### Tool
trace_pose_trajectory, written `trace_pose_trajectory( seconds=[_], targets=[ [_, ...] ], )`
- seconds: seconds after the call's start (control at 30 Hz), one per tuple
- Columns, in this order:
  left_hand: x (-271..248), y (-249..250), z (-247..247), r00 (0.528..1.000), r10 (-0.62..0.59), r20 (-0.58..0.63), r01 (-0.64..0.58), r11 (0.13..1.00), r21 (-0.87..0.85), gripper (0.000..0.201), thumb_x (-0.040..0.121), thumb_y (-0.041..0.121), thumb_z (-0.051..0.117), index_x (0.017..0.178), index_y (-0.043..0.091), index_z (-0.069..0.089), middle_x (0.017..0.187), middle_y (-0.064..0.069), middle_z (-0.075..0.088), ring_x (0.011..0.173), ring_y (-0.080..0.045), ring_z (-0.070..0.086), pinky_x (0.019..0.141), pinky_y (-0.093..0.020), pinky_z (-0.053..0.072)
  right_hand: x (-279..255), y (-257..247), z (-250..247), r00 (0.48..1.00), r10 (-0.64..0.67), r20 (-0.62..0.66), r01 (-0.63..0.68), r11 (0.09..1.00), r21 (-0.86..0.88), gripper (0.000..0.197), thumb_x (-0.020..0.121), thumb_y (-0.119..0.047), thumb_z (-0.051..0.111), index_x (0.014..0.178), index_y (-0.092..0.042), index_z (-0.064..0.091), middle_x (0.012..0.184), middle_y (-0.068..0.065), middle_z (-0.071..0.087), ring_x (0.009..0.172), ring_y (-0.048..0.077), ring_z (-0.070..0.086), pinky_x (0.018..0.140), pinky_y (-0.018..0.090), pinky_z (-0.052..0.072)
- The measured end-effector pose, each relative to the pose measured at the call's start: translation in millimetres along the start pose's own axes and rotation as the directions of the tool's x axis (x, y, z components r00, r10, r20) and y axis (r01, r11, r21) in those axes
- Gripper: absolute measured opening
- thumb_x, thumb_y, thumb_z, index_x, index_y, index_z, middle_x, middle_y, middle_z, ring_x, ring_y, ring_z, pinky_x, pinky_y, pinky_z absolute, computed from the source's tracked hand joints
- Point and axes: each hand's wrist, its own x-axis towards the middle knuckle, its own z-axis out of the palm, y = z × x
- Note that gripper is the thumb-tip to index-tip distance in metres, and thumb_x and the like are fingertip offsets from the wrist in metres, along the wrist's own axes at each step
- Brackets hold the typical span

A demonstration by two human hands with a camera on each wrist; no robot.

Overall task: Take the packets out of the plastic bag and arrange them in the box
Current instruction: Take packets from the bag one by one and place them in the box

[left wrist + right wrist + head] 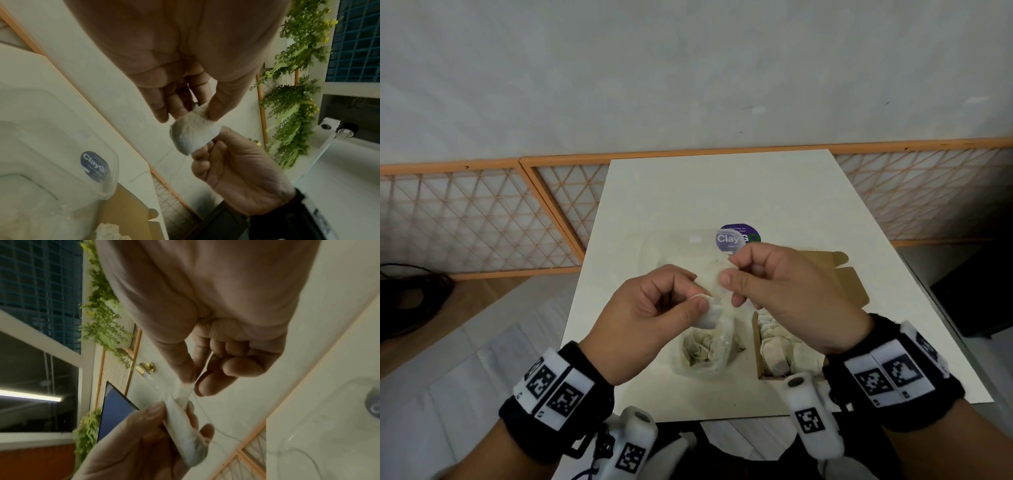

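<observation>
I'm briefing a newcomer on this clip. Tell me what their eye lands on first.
Both hands, left and right, pinch one white packet between them above the table. Below lie the plastic bag of packets and, to its right, the cardboard box already holding some.

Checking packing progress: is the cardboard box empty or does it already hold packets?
Partly filled. The open cardboard box already holds several white packets; the right hand hides part of it, so the count is unclear.

box (760, 346) partly hidden by right hand (787, 294), sticker (739, 236) text blurred
</observation>
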Motion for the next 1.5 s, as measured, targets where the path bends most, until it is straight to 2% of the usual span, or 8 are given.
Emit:
trace_pose_trajectory(
  seconds=[0.13, 0.33, 0.67, 0.8, 0.97, 1.1, 1.23, 1.5],
  targets=[
    [3, -2, -2, 0.994, 0.014, -0.106, 0.006, 0.983, 0.186, 0.003, 0.090, 0.022, 0.080, 0.087, 0.022, 0.079, 0.122, 0.012, 0.066, 0.124, -0.009, 0.063, 0.111, -0.044, 0.048, 7, 1, -2, 0.991, -0.129, -0.022, 0.118, 0.955, -0.272, 0.005, 0.095, -0.018, 0.074, 0.091, -0.015, 0.072, 0.070, -0.016, 0.067, 0.061, -0.002, 0.057, 0.063, 0.015, 0.046],
    [12, 4, -3, 0.987, 0.091, -0.133, -0.048, 0.954, 0.297, 0.007, 0.091, 0.031, 0.076, 0.091, 0.037, 0.079, 0.124, 0.015, 0.068, 0.126, -0.006, 0.061, 0.112, -0.047, 0.046, 15, -2, 1, 0.985, -0.139, 0.103, 0.172, 0.849, -0.499, 0.005, 0.097, -0.027, 0.069, 0.097, -0.024, 0.074, 0.070, -0.034, 0.063, 0.064, -0.002, 0.060, 0.062, 0.010, 0.041],
    [16, -4, -4, 0.983, 0.088, -0.158, -0.076, 0.994, 0.081, 0.008, 0.093, 0.012, 0.072, 0.100, 0.008, 0.071, 0.086, -0.016, 0.077, 0.086, -0.041, 0.074, 0.089, -0.061, 0.057, 24, -13, 6, 0.980, -0.140, 0.140, 0.192, 0.847, -0.496, 0.010, 0.098, -0.027, 0.068, 0.097, -0.025, 0.078, 0.071, -0.029, 0.066, 0.066, -0.002, 0.062, 0.062, 0.012, 0.043],
    [18, -10, -8, 0.977, 0.018, -0.212, -0.005, 0.998, 0.061, 0.027, 0.094, 0.008, 0.073, 0.119, 0.016, 0.065, 0.093, -0.022, 0.069, 0.086, -0.040, 0.070, 0.081, -0.038, 0.060, 27, -14, 10, 0.976, -0.134, 0.174, 0.203, 0.855, -0.477, 0.010, 0.098, -0.025, 0.068, 0.096, -0.023, 0.078, 0.070, -0.028, 0.066, 0.067, -0.004, 0.061, 0.065, 0.011, 0.044],
    [10, -19, -16, 0.977, -0.035, -0.211, 0.071, 0.984, 0.165, 0.005, 0.097, 0.011, 0.070, 0.097, 0.015, 0.073, 0.088, -0.008, 0.075, 0.076, -0.009, 0.069, 0.071, -0.017, 0.053, 37, 11, 11, 0.986, -0.042, 0.161, 0.116, 0.866, -0.487, 0.012, 0.098, -0.029, 0.065, 0.097, -0.031, 0.076, 0.082, -0.019, 0.072, 0.075, -0.001, 0.065, 0.071, 0.015, 0.047],
    [1, -22, -21, 0.974, -0.042, -0.224, 0.069, 0.991, 0.116, 0.003, 0.097, 0.012, 0.070, 0.097, 0.013, 0.072, 0.090, -0.013, 0.077, 0.085, -0.023, 0.076, 0.079, -0.030, 0.058, 50, 62, 21, 0.956, 0.129, 0.262, 0.133, 0.608, -0.783, 0.021, 0.098, -0.035, 0.057, 0.113, -0.041, 0.070, 0.095, -0.011, 0.056, 0.083, 0.009, 0.060, 0.083, 0.036, 0.053],
    [-6, -22, -21, 0.972, -0.048, -0.229, 0.071, 0.993, 0.091, 0.004, 0.097, 0.011, 0.067, 0.096, 0.011, 0.071, 0.083, -0.007, 0.078, 0.077, -0.012, 0.074, 0.077, -0.026, 0.055, 52, 101, 42, 0.913, 0.236, 0.334, 0.218, 0.410, -0.886, 0.024, 0.100, -0.038, 0.058, 0.121, -0.040, 0.070, 0.101, -0.005, 0.039, 0.099, 0.025, 0.061, 0.086, 0.037, 0.049],
    [-12, -20, -20, 0.971, -0.057, -0.234, 0.085, 0.990, 0.110, 0.006, 0.097, 0.020, 0.068, 0.097, 0.015, 0.072, 0.081, 0.000, 0.079, 0.077, -0.013, 0.072, 0.082, -0.050, 0.055, 59, 125, 52, 0.891, 0.300, 0.341, 0.241, 0.324, -0.915, 0.018, 0.100, -0.032, 0.058, 0.103, -0.033, 0.076, 0.099, -0.001, 0.043, 0.094, 0.026, 0.060, 0.075, 0.034, 0.046]
  ],
)
